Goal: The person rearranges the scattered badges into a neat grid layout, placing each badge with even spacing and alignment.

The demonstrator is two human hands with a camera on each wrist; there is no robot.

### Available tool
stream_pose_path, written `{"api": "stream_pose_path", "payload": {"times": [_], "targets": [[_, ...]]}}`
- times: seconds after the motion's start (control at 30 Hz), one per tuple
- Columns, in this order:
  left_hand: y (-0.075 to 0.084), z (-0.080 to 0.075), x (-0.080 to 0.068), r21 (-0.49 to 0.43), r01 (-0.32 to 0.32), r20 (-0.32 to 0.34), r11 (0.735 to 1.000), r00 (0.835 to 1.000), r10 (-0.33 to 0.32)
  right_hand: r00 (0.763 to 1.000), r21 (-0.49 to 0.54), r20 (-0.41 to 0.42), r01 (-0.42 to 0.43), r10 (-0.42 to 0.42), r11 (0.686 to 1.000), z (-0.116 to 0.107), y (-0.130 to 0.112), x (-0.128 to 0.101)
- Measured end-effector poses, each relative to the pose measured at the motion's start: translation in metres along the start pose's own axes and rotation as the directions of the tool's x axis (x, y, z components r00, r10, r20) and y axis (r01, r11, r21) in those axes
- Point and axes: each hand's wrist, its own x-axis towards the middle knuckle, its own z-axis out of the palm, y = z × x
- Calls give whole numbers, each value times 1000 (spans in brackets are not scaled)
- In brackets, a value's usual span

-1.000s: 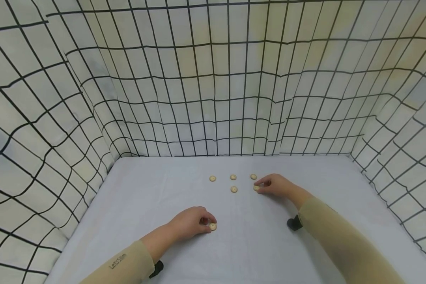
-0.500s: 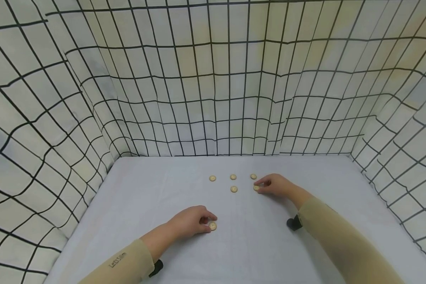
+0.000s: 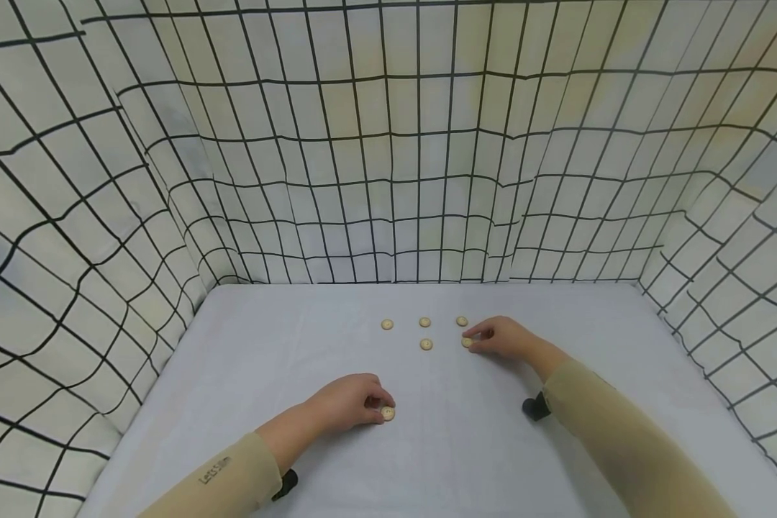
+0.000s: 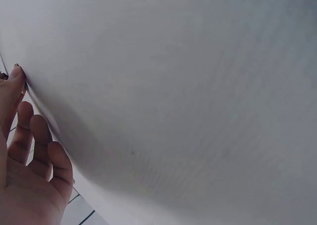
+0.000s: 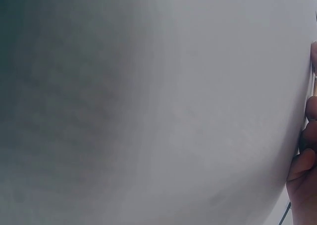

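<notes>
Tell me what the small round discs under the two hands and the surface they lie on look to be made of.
The disc at the left hand, button, and the one at the right hand, second button, look like pale wood or matte plastic: beige, dull, with tiny holes; too small to settle. The table cover looks like matte light-grey cloth, showing no shine.

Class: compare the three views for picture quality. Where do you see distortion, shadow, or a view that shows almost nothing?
Head view: sharp, evenly lit, but wide-angle bends the checked cloth lines. Left wrist view: almost all pale table surface, soft shadow beside the left hand. Right wrist view: dark falloff at left, right hand only at the edge; no buttons visible.
</notes>
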Motion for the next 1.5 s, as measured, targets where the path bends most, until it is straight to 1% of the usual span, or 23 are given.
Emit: {"api": "stream_pose_path", "payload": {"times": [0.1, 0.23, 0.63, 0.77, 1.0, 1.23, 1.37, 1.5], "targets": [[0, -1, 0, -5, -7, 2, 1000, 1000, 7, 1000, 0, -1, -2, 2, 1000, 0, 0, 0], [-2, -2, -1, -33, -4, -1, 999, 1000, 4, 1000, -1, -1, -7, 7, 1000, 0, 0, 0], [-14, -10, 0, -63, 52, -85, 997, 995, -57, 1000, 13, -3, -18, 19, 1000, 1, 1, 1], [-17, -13, 3, -77, 63, -91, 995, 993, -70, 1000, 17, -6, -23, 23, 1000, 1, 0, 1], [-23, -20, 14, -74, 111, -102, 991, 988, -118, 1000, 16, 1, -20, 20, 1000, 1, -1, 1], [-29, -30, 29, -70, 145, -108, 987, 983, -152, 1000, 19, 4, -30, 30, 999, 1, 1, 1], [-32, -36, 38, -73, 173, -113, 982, 977, -181, 1000, 24, 5, -31, 31, 999, 1, 2, 0], [-36, -41, 47, -94, 199, -124, 975, 970, -210, 999, 34, 1, -36, 36, 999, 0, 0, 0]]}}
